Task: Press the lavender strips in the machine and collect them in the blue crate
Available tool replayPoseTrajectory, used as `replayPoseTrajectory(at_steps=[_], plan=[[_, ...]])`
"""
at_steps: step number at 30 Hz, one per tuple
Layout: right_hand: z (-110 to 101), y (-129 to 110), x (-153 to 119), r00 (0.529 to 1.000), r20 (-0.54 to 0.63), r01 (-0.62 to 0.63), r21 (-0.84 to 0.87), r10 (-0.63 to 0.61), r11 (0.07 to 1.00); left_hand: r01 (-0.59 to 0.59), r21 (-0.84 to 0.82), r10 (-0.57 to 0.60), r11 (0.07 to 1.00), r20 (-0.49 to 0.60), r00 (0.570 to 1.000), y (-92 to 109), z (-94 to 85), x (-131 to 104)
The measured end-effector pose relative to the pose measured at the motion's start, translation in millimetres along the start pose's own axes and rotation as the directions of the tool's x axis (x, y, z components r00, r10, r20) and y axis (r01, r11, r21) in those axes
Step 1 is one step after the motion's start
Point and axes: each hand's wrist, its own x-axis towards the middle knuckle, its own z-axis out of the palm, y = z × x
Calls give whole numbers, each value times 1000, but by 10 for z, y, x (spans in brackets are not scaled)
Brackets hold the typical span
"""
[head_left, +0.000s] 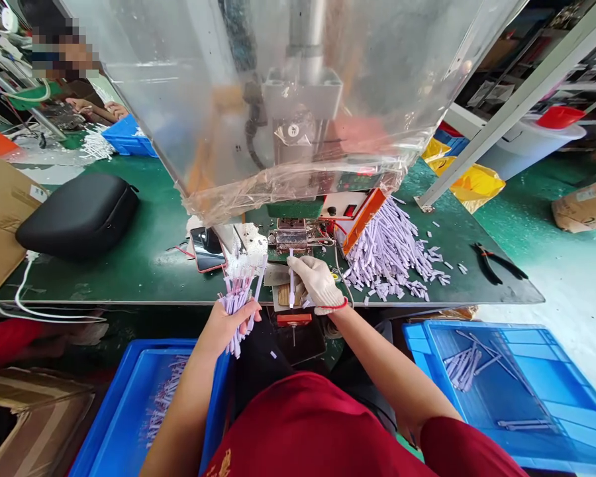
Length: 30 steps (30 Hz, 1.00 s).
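My bare left hand (233, 321) is wrapped round a bundle of pale purple strips (238, 298) with pinkish ends pointing up, just off the table's front edge. In a white glove, my right hand (315, 281) pinches one pale purple strip (292, 281), which stands lengthwise to the small metal fixture (292, 237) of the machine. The strip's far end is at the fixture's front side. To the right of the glove lies a large heap of similar strips (387, 245) beside the orange-edged control box (362, 218).
A clear plastic guard (288, 132) hangs over the machine. On the green table (153, 238) are a phone (208, 250), a black case (77, 215) and pliers (499, 262). Blue bins (124, 397) (541, 371) flank my lap. Another person's hands (97, 109) are at the back left.
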Motion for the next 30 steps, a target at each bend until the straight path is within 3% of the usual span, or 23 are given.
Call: replayPoseTrajectory(at_steps=[2,5,8,11,13,14,16,17,18,20,21,24,27,30], plan=[[-27,-91,-105,988,-95,108,-102,-118,989,-2,54,1,999,5,1000,45,21,10],[-29,-202,-273,971,17,239,-89,-239,967,-16,130,11,991,42,999,127,58,25],[27,-223,-395,961,144,230,68,-238,971,-64,213,38,975,126,991,217,93,37],[21,-202,-436,972,118,180,186,-204,966,-121,273,63,954,211,976,304,101,35],[-136,-213,-405,983,28,165,301,-182,939,-130,291,54,948,255,966,328,73,23],[-281,-227,-375,982,-77,191,376,-175,907,-112,293,28,949,276,961,321,46,15],[-689,-257,-307,920,-359,317,454,-155,833,-47,271,-36,961,295,955,263,-28,6],[-929,-262,-275,848,-509,394,418,-148,818,-18,235,-51,972,281,958,216,-66,7],[-1170,-255,-247,812,-554,402,307,-182,863,-4,184,-43,983,250,967,162,-100,13],[-1589,-206,-197,865,-450,222,-52,-221,974,-21,80,8,997,153,988,60,-131,45],[-1745,-172,-167,885,-399,133,-274,-239,952,-40,54,35,998,102,994,20,-121,70],[-1975,-85,-8,880,-353,-48,-733,-319,678,-63,132,59,989,34,998,-25,21,177],[-1985,-77,258,863,-356,-161,-866,-358,473,-39,269,45,962,-17,999,30,266,307],[-1966,-130,539,865,-378,-247,-894,-331,374,0,371,18,928,-45,999,120,490,416]])
